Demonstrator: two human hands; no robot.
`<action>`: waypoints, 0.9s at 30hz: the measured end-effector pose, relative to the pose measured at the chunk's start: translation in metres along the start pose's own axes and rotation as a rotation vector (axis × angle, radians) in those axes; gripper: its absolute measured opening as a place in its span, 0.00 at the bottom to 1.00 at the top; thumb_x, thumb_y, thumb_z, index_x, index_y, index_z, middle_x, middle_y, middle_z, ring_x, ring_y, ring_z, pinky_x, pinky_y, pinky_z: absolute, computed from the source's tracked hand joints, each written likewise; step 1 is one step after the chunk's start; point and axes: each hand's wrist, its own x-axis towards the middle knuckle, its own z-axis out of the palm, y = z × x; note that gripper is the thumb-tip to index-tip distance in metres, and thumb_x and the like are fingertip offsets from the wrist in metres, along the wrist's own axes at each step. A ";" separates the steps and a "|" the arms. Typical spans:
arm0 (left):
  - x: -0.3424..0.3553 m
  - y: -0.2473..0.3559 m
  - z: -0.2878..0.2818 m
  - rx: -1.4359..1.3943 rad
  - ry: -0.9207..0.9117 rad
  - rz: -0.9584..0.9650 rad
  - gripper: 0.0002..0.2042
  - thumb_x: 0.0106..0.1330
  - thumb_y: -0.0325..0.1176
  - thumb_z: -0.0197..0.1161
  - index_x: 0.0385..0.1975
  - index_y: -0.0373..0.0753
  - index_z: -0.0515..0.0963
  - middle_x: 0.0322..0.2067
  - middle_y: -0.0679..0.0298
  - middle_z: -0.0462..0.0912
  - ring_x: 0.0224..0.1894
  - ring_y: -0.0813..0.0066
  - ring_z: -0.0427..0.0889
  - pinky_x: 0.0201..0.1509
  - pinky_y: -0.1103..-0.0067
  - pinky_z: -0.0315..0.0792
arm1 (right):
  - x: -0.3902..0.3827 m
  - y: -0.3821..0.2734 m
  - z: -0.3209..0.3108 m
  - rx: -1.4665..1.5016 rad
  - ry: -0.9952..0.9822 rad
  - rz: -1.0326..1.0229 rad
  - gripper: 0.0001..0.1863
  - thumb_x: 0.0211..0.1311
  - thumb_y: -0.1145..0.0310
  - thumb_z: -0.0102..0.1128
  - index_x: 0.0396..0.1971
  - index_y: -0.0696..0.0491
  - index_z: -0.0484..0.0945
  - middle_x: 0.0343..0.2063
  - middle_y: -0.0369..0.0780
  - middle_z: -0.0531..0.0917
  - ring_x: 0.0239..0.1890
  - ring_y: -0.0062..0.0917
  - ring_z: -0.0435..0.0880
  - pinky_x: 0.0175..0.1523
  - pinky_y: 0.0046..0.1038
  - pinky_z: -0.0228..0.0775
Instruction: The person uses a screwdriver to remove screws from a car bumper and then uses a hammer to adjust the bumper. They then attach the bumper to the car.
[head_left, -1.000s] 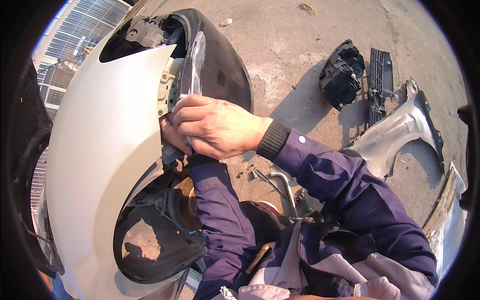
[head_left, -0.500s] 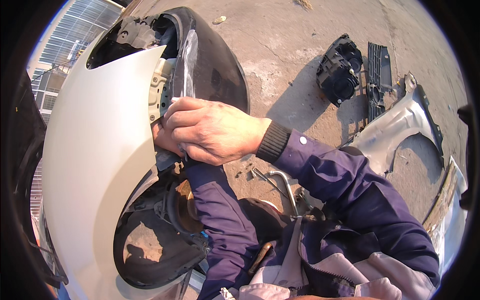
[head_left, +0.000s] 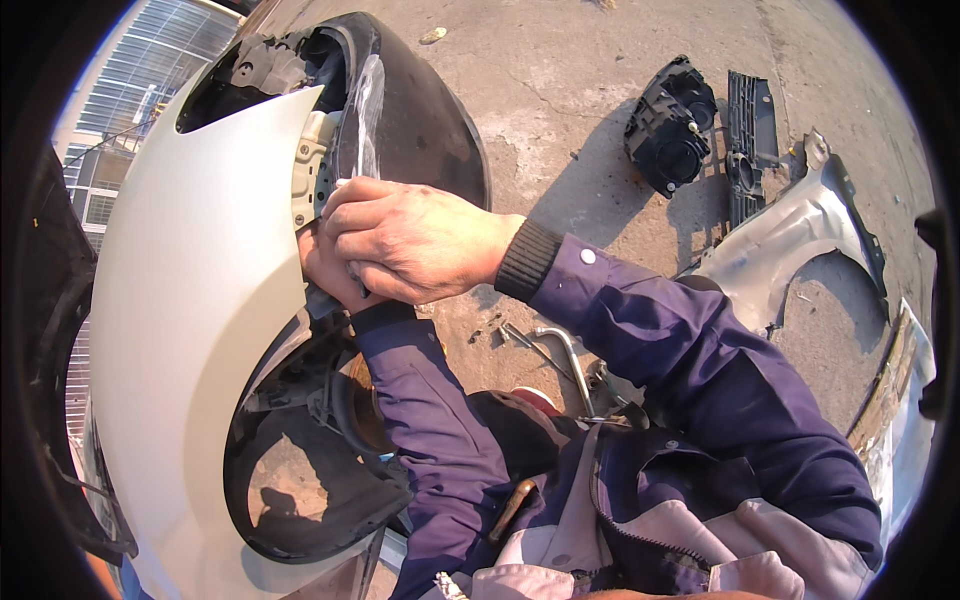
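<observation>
A cream-white car fender (head_left: 190, 260) takes up the left, with a black bumper (head_left: 430, 120) at its front end. Between them a pale metal bracket with holes (head_left: 309, 165) shows. My right hand (head_left: 415, 240) is closed at the fender's front edge, fingers curled together; a small dark piece pokes out below them, too hidden to name. Under it, my left hand (head_left: 328, 268) reaches in at the same edge, its fingers hidden by the fender and my right hand. Below lies the open wheel arch with its black liner (head_left: 330, 500).
On the concrete at right lie a black headlight unit (head_left: 672, 130), a black grille (head_left: 746, 150) and a dented silver fender (head_left: 800, 230). A bent metal bar (head_left: 570, 360) and other tools lie near my body. A wooden handle (head_left: 512, 510) shows at my jacket.
The view has shifted slightly. More of my left wrist and its dark cuff now shows below my right hand. Both hands stay together at the fender edge.
</observation>
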 end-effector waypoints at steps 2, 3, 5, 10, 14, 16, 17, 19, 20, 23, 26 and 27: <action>-0.008 0.004 0.002 -0.190 0.171 -0.223 0.11 0.79 0.37 0.64 0.50 0.35 0.80 0.43 0.62 0.87 0.45 0.74 0.87 0.50 0.73 0.81 | -0.001 0.001 0.003 0.010 0.010 0.001 0.12 0.65 0.65 0.63 0.35 0.60 0.85 0.46 0.46 0.84 0.60 0.43 0.80 0.66 0.41 0.79; -0.010 0.006 0.002 -0.222 0.164 -0.190 0.12 0.81 0.38 0.62 0.50 0.35 0.80 0.43 0.62 0.86 0.45 0.74 0.86 0.50 0.73 0.80 | -0.002 0.003 0.004 0.014 0.007 0.008 0.12 0.65 0.65 0.62 0.35 0.60 0.85 0.46 0.46 0.84 0.60 0.43 0.80 0.66 0.41 0.79; -0.012 0.006 0.003 -0.277 0.182 -0.178 0.14 0.85 0.41 0.57 0.50 0.35 0.80 0.43 0.62 0.85 0.44 0.75 0.84 0.51 0.74 0.78 | -0.002 0.004 0.006 0.036 0.012 0.017 0.12 0.65 0.65 0.62 0.36 0.60 0.85 0.46 0.46 0.84 0.61 0.43 0.80 0.67 0.41 0.79; 0.003 0.003 0.012 -0.349 0.287 -0.221 0.13 0.89 0.42 0.53 0.41 0.43 0.73 0.35 0.67 0.75 0.38 0.77 0.75 0.47 0.73 0.75 | -0.003 0.002 0.007 0.062 0.035 0.007 0.11 0.64 0.66 0.62 0.37 0.60 0.84 0.48 0.46 0.84 0.63 0.44 0.80 0.69 0.41 0.77; 0.004 0.006 0.026 -0.307 0.497 -0.278 0.12 0.89 0.42 0.52 0.40 0.44 0.72 0.35 0.67 0.73 0.38 0.76 0.74 0.46 0.73 0.74 | -0.005 0.002 0.002 0.070 -0.020 0.024 0.11 0.63 0.68 0.62 0.40 0.60 0.83 0.52 0.46 0.83 0.66 0.44 0.79 0.71 0.43 0.76; 0.006 0.011 0.028 -0.190 0.462 -0.289 0.12 0.89 0.41 0.52 0.42 0.43 0.73 0.37 0.66 0.75 0.39 0.75 0.75 0.46 0.73 0.74 | -0.006 0.003 0.002 0.101 -0.024 0.024 0.11 0.62 0.68 0.63 0.40 0.59 0.83 0.52 0.45 0.83 0.65 0.44 0.79 0.71 0.43 0.76; 0.007 0.013 0.027 -0.249 0.413 -0.311 0.11 0.89 0.41 0.53 0.43 0.42 0.74 0.39 0.66 0.76 0.39 0.74 0.75 0.46 0.72 0.74 | -0.006 0.003 0.002 0.110 -0.015 0.024 0.11 0.62 0.69 0.63 0.40 0.59 0.83 0.52 0.45 0.83 0.65 0.44 0.79 0.71 0.43 0.77; 0.007 0.012 0.031 -0.344 0.482 -0.252 0.11 0.88 0.41 0.53 0.45 0.41 0.75 0.41 0.65 0.78 0.41 0.74 0.76 0.47 0.72 0.75 | -0.007 0.004 0.004 0.125 0.003 0.028 0.10 0.62 0.69 0.63 0.39 0.58 0.83 0.51 0.45 0.83 0.65 0.43 0.79 0.71 0.43 0.77; 0.006 0.011 0.033 -0.414 0.530 -0.268 0.11 0.88 0.41 0.53 0.47 0.41 0.76 0.43 0.65 0.79 0.42 0.74 0.77 0.48 0.72 0.76 | -0.006 0.004 0.005 0.115 0.020 0.015 0.10 0.63 0.67 0.63 0.38 0.58 0.83 0.50 0.45 0.84 0.64 0.44 0.79 0.70 0.42 0.77; 0.005 0.009 0.037 -0.422 0.580 -0.270 0.11 0.88 0.40 0.53 0.51 0.39 0.76 0.44 0.64 0.80 0.43 0.74 0.78 0.49 0.73 0.76 | -0.006 0.006 0.006 0.104 0.048 -0.008 0.12 0.65 0.63 0.63 0.37 0.58 0.85 0.46 0.46 0.84 0.62 0.44 0.80 0.68 0.41 0.78; 0.005 0.011 0.040 -0.356 0.559 -0.251 0.12 0.88 0.39 0.53 0.56 0.37 0.76 0.46 0.63 0.80 0.45 0.73 0.79 0.50 0.74 0.77 | -0.007 0.007 0.006 0.125 0.035 0.004 0.10 0.64 0.65 0.63 0.37 0.56 0.85 0.47 0.45 0.84 0.62 0.43 0.80 0.69 0.41 0.77; 0.003 0.012 0.042 -0.323 0.556 -0.231 0.13 0.88 0.39 0.53 0.57 0.36 0.76 0.46 0.63 0.81 0.45 0.73 0.79 0.51 0.75 0.77 | -0.008 0.007 0.005 0.131 0.032 0.011 0.08 0.63 0.67 0.63 0.37 0.55 0.84 0.49 0.44 0.84 0.64 0.43 0.79 0.70 0.40 0.77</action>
